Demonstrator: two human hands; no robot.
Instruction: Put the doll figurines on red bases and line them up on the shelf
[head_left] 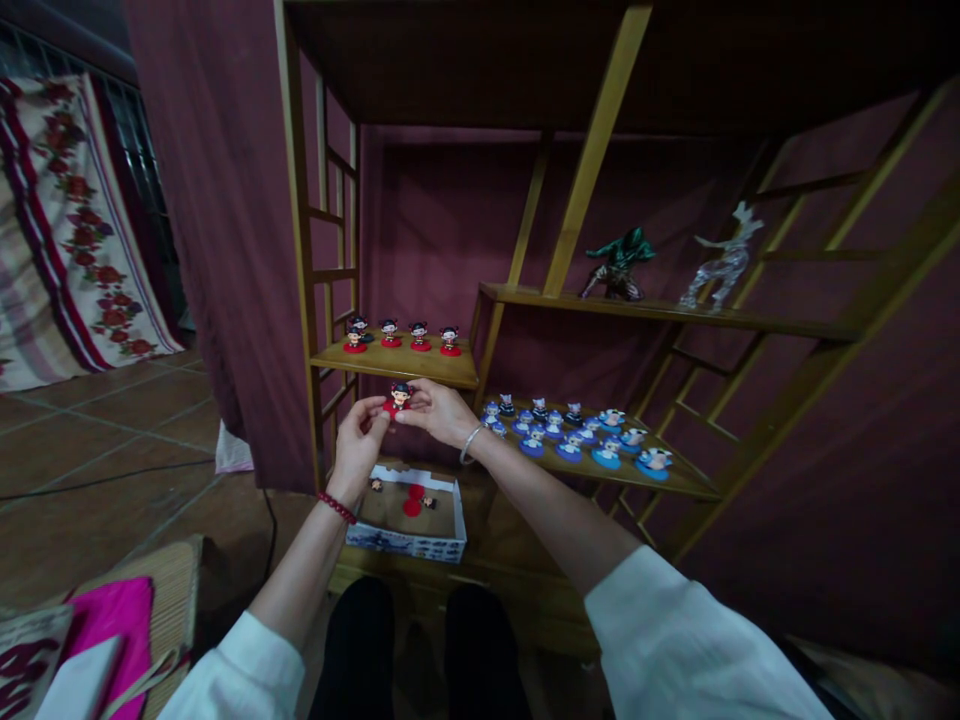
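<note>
Between my two hands is a small black-haired figurine (401,396) on a red base, held in front of the upper left shelf. My left hand (358,432) pinches the red base from the left. From the right, my right hand (439,412) has thumb and fingers on the same figurine. Several similar figurines with red bases (419,337) stand on the upper left shelf (397,368). Below my hands sits an open cardboard box (405,540), holding loose red discs (412,502) and small dark-haired figure pieces (429,503).
Several blue-based figurines (570,446) crowd the lower right shelf (675,484). A green-and-brown statuette (621,265) and a silvery one (726,258) stand above them. Wooden uprights (296,240) frame the shelves. A woven mat (176,590) with a pink cloth (127,630) lies at lower left.
</note>
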